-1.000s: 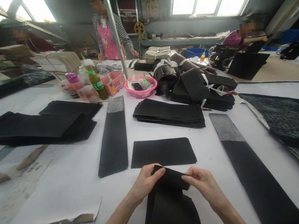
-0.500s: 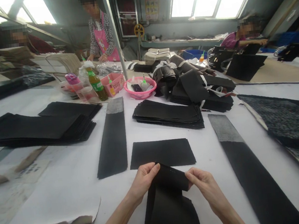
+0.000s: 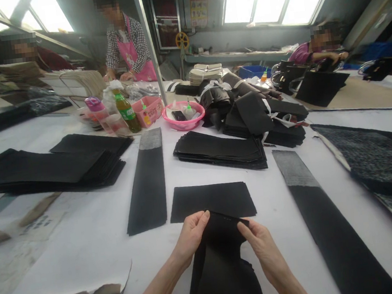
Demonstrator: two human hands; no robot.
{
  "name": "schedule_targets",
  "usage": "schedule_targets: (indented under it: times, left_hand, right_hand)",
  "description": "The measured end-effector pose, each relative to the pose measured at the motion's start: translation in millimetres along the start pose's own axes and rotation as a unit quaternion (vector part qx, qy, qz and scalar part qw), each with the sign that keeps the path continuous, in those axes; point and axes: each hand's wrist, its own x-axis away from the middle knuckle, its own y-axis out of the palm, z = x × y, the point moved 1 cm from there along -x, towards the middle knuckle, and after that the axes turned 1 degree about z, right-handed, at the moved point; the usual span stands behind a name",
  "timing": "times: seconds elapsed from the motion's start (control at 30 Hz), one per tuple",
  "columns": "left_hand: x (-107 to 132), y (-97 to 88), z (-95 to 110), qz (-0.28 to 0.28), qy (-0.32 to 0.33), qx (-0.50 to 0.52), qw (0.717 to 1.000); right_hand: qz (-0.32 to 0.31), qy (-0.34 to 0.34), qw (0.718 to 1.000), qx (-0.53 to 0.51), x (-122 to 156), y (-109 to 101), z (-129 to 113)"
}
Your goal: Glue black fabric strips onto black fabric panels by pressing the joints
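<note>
Panel (image 3: pixel 227 268) of black sheet material, gripped by its upper edge at the near side of a white-covered counter (image 3: pixel 95 224). Left hand (image 3: pixel 191 234): thumb and fingers closed in a pinch on the upper left corner. Right hand (image 3: pixel 261 242): thumb pressed on the front near the upper right corner, the other fingers largely hidden behind; this grip, too, is closed on the material. Small pale marks (image 3: pixel 227 218) run along the upper edge, and the right side is notched. The lower end passes out of view; whether it touches the counter cannot be told. Just beyond lies a black rectangle (image 3: pixel 212 199), its near edge partly covered in view by the panel and the left hand. A left strip (image 3: pixel 146 188) and a right strip (image 3: pixel 326 217), each black with a grey far end, flank it. Farther back sit a black stack (image 3: pixel 219 149) and a pink basin (image 3: pixel 185 126). In the background stands a co-worker (image 3: pixel 139 40) in a checked shirt and pink apron (image 3: pixel 128 53).
</note>
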Motion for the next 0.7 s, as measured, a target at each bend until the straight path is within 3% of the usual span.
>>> schedule_targets:
  times: [0.17,0.33,0.57,0.7]
  left_hand:
    - [3,5.1,3,-0.023,0.002,0.033,0.999]
    - [6,6.6,5,-0.033,-0.01,0.046,0.998]
    - [4,7.5,5,-0.033,0.005,0.006,0.999]
    - [-1,8.5,-1,-0.023,0.024,-0.016,0.999]
  right_hand:
    - [0.012,0.021,0.998,-0.066,-3,12,5]
    - [-0.004,0.014,0.999,-0.04,-4,15,8]
    - [-0.003,-0.061,0.986,0.154,-14,-7,-9]
    - [-0.035,-0.131,0.944,0.302,-16,-2,-30]
